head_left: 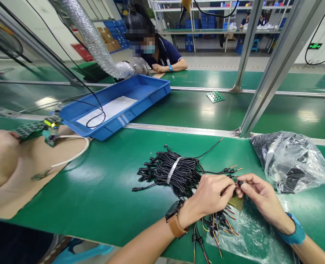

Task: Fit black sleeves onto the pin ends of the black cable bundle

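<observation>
My left hand [213, 194], with a watch on its wrist, pinches the end of a thin black cable. Close beside it, my right hand [261, 196], with a blue wrist band, holds a small black part [239, 183] between thumb and fingertips. A bundle of black cables [178, 168] tied with a pale band lies on the green table to the left of my hands. Cable ends with stripped red and yellow wires [215, 229] fan out below my left hand. A small yellowish plate [237, 201] lies partly under my hands.
A clear plastic bag [294, 161] of black parts lies at right, a flat plastic sheet [250, 234] below. A blue tray [148, 101] rests across the metal rail. At left, another person's arm [0, 157] reaches over cardboard [27, 176]. A masked person [167, 55] sits opposite.
</observation>
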Tool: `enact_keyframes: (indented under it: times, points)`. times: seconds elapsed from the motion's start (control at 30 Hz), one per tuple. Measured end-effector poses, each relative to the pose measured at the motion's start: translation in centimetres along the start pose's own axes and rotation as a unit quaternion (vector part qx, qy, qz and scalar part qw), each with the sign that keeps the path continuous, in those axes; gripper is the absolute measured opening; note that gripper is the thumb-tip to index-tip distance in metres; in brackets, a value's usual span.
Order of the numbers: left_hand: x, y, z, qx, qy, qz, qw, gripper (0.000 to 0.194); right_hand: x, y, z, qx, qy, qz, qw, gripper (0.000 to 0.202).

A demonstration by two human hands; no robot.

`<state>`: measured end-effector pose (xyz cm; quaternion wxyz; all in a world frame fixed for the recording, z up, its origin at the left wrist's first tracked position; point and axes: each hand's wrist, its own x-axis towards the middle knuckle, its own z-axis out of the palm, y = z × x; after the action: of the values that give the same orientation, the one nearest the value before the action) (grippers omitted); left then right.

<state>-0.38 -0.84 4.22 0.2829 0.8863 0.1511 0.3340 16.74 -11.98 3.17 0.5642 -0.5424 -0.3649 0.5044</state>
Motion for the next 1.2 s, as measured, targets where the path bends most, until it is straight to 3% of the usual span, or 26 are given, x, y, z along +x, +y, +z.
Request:
enact_keyframes:
  times: [0.2,0.37,0.83,0.97,1.07,1.17,1.2]
  points:
    - [-0.1,-0.2,0.2,0.015,-0.013,-0.007,1.000,0.019,-0.1,0.1,-0.5,-0.122,0.020,-0.050,0.991,0.026]
    - [-0.1,-0.1,0.2,0.017,-0.013,-0.013,1.000,0.018,0.0,-0.1,-1.1,-0.216,-0.006,-0.078,0.973,0.024]
    - [-0.2,0.0,0.3,0.012,-0.013,-0.001,1.000,0.019,0.2,-0.3,-0.3,-0.087,-0.026,0.015,0.996,0.040]
    - [0.0,-0.1,-0.5,0.027,-0.071,-0.012,0.997,0.008,0.0,0.1,-0.1,-0.146,0.020,-0.031,0.989,0.036]
    - [0.5,-0.4,-1.7,0.021,-0.132,-0.042,0.990,0.020,0.0,0.4,0.1,-0.166,0.038,-0.049,0.984,0.031]
    - [0.7,-0.9,-2.4,0.027,-0.147,-0.061,0.987,0.005,0.1,0.9,0.3,-0.168,0.032,-0.054,0.984,0.029]
    - [0.7,-1.1,-2.4,0.034,-0.145,-0.057,0.987,0.008,0.1,1.0,0.4,-0.173,0.029,-0.059,0.983,0.028]
